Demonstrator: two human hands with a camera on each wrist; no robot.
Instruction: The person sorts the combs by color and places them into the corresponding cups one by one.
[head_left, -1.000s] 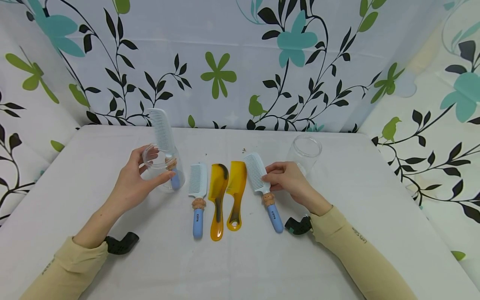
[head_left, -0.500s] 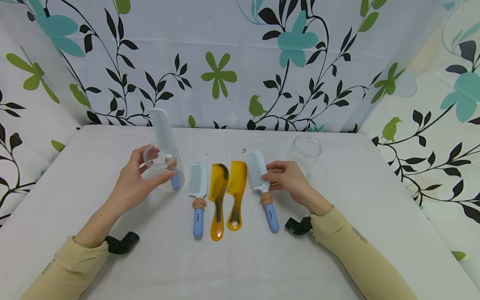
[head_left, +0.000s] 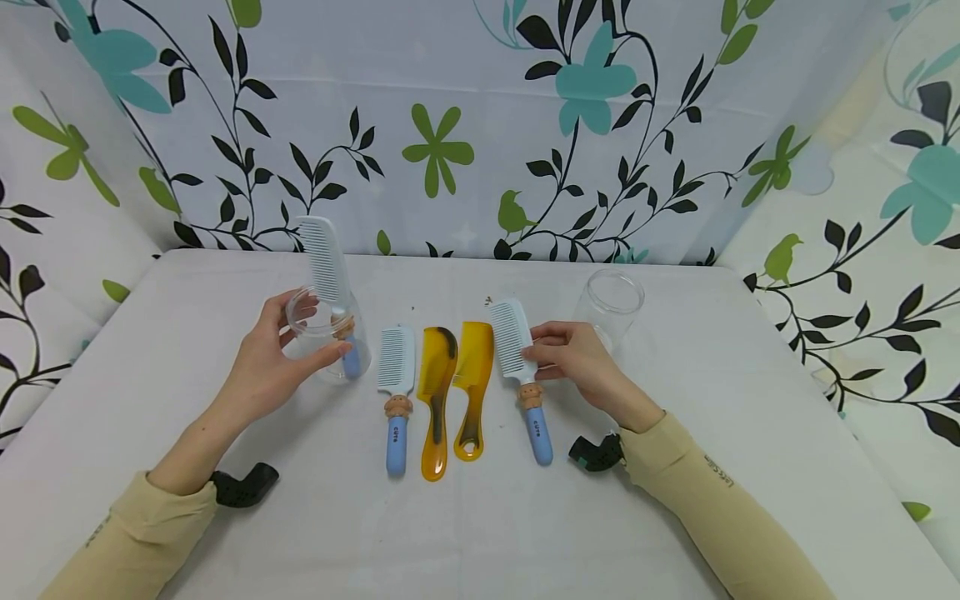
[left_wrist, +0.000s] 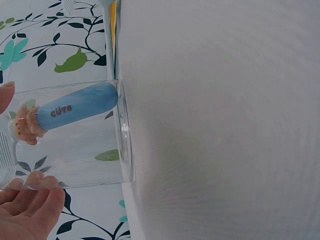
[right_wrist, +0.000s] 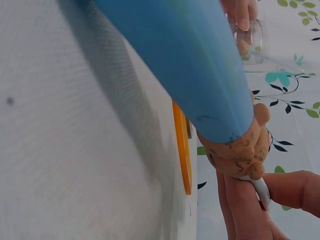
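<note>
My left hand (head_left: pixel 258 367) grips a clear plastic cup (left_wrist: pixel 80 160), thumb on one side and fingers on the other. Inside the cup a pale blue comb (head_left: pixel 326 262) leans with its teeth end up; its blue handle (left_wrist: pixel 77 106), marked CUTE, reaches down to the base. On the other side my right hand (head_left: pixel 581 362) pinches a matching comb (head_left: pixel 512 342) by its pale head between thumb and fingers. That comb's blue handle (right_wrist: pixel 195 65) points toward the near side, with a brown figure (right_wrist: pixel 240 155) at its neck. A shadow lies beside the handle.
Between the hands lie another pale blue comb (head_left: pixel 396 362) and two amber combs (head_left: pixel 437 367), side by side. A second clear cup (head_left: pixel 617 293) stands behind my right hand. Patterned cloth (head_left: pixel 450 67) rises past the table's far edge.
The comb in my right hand has turned slightly, its handle end swinging a little to the left. My left hand, the cup and the lying combs stay put.
</note>
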